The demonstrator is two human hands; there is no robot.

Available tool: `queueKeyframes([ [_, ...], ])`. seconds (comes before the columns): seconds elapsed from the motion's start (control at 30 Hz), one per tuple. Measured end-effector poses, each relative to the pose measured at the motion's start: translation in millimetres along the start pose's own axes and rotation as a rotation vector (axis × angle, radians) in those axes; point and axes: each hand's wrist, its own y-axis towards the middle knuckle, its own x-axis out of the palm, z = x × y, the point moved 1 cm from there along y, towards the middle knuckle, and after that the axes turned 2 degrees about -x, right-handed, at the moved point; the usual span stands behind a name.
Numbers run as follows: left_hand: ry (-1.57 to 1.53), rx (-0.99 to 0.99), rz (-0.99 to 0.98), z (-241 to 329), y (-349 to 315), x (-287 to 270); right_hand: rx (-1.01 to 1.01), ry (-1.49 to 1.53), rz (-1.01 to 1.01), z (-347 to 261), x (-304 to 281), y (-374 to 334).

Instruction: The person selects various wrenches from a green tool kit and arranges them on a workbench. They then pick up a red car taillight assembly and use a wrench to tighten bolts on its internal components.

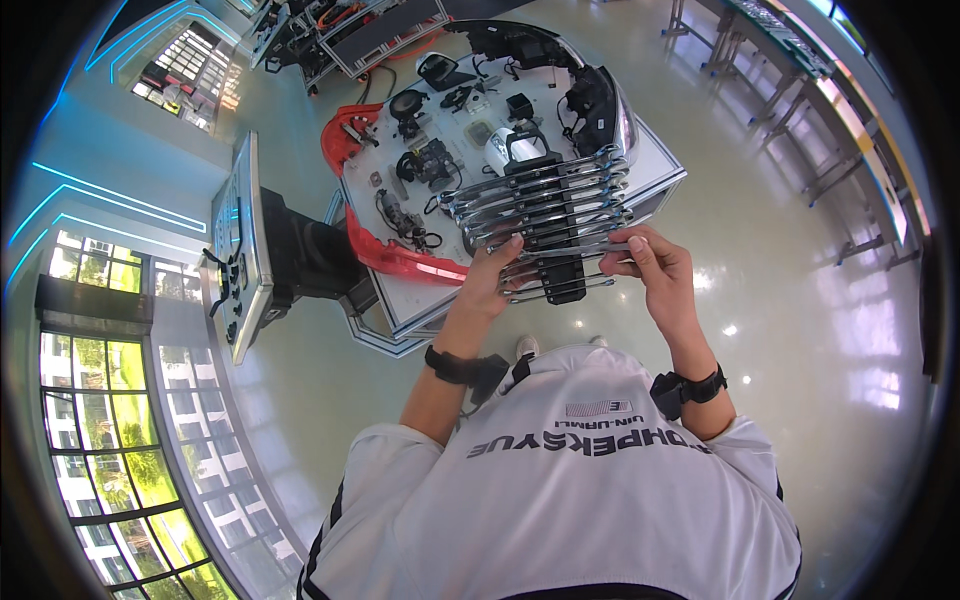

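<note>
Left hand (pixel 484 285) and right hand (pixel 668 278) grip opposite ends of wrenches (pixel 590 204) in black rack (pixel 566 275). Rack partly blocks table (pixel 652 168); red trim (pixel 402 262) lies left, silver-capped part (pixel 508 150) beyond.

We identify the wrenches (pixel 600 186) as metal with a bright, polished finish that returns sharp highlights. We class the rack (pixel 567 284) as black plastic in appearance, with a matt to satin face. We note glossy red plastic on the lamp cover (pixel 402 262) and a smooth white finish on the surface (pixel 408 303). We list the shirt (pixel 600 490) as soft white cloth, the wrist strap (pixel 455 367) as matt black, and the floor (pixel 850 400) as smooth and highly reflective.
</note>
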Motion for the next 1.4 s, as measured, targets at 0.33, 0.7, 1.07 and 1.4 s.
queueKeyframes([
  [0.33, 0.033, 0.000, 0.046, -5.1, -12.1, 1.4, 0.264, -0.058, -0.129, 5.5, -21.9, -11.5],
  [0.7, 0.036, -0.065, 0.136, -2.9, -25.3, 1.5, -0.193, -0.604, -0.324, 0.0, -16.3, -16.1],
  [1.07, -0.088, -0.006, -0.010, -20.7, -20.1, -5.3, -0.099, -0.573, -0.318, 18.6, -20.2, -25.8],
  [1.4, -0.160, -0.089, -0.007, -27.2, -17.2, -6.6, -0.152, -0.659, -0.256, 17.3, -2.1, -39.7],
])
